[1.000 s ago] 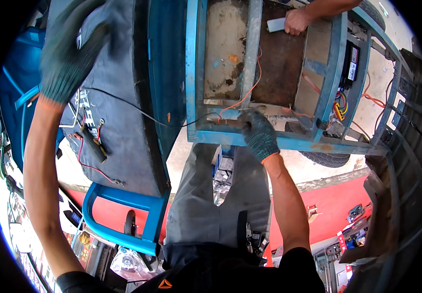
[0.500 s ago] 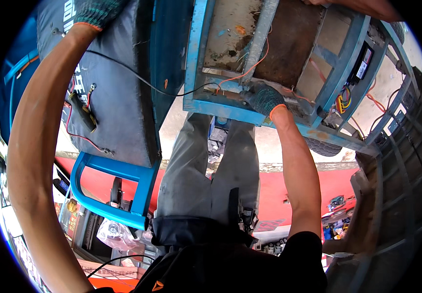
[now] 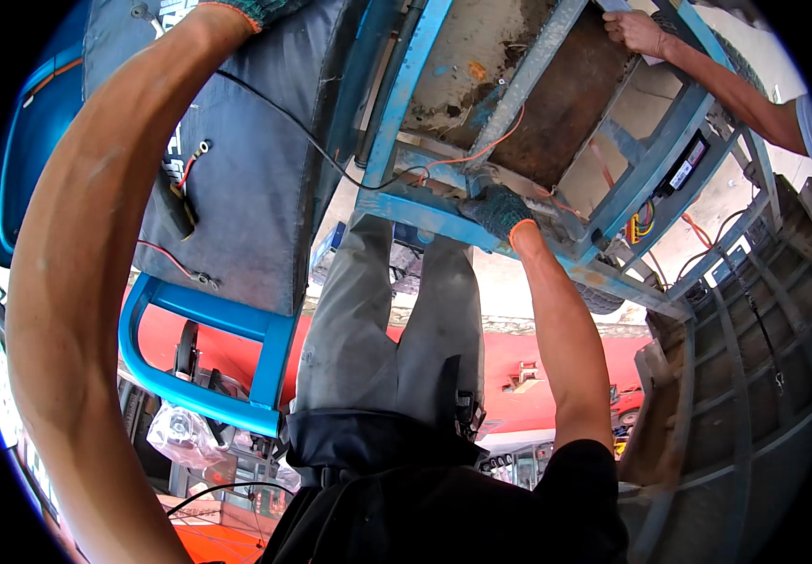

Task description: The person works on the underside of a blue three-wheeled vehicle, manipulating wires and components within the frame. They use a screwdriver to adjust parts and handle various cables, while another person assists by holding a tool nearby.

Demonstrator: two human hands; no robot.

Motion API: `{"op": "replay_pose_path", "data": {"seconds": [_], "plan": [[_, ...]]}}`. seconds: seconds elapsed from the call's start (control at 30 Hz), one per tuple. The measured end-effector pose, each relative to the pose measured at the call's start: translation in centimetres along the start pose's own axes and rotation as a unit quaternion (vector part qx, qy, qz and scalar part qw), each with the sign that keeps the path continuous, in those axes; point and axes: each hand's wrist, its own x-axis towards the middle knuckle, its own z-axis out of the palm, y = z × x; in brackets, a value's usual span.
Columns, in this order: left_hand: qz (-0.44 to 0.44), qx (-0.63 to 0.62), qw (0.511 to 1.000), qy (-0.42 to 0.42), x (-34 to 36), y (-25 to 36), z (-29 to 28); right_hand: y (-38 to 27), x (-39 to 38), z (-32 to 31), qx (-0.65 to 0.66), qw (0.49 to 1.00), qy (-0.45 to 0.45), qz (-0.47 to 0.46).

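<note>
The right hand, in a dark glove, is clenching around the near rail of the blue metal frame, at about one o'clock from the person's body. The left hand is reaching up past the top edge at eleven o'clock; its grip cannot be told. An orange wire is running up and right from the right hand, which is nearer it. Farther off at two o'clock, another person's hand is gripping the frame's far rail.

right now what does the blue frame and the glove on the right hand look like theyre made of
Blue frame: looks like painted metal bar; the blue coat is chipped, with rusty brown patches. Glove on the right hand: seems knitted fabric in dark green with an orange cuff; the ribbed weave shows. Grey panel beside it: matte, possibly fabric-covered; hard to tell.
</note>
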Motion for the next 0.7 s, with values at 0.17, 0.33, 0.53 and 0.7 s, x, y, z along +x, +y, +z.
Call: {"op": "replay_pose_path", "data": {"seconds": [0.17, 0.33, 0.53, 0.7], "plan": [[-0.001, -0.014, 1.0, -0.018, 0.2, -0.1, 0.0, 0.3, 1.5, 0.4, 0.031, 0.997, -0.05, 0.045], [0.007, -0.024, 1.0, -0.003, 0.5, -0.4, -0.3, -0.9, 2.3, -0.2, 0.225, 0.951, -0.168, 0.132], [-0.018, -0.032, 0.999, -0.038, 1.0, -0.2, -1.6, -3.1, 1.8, -1.3, 0.227, 0.939, -0.188, 0.176], [-0.024, -0.032, 0.999, -0.036, 1.3, -0.4, -1.9, -4.3, 1.8, -2.9, 0.13, 0.947, -0.205, 0.211]]}}
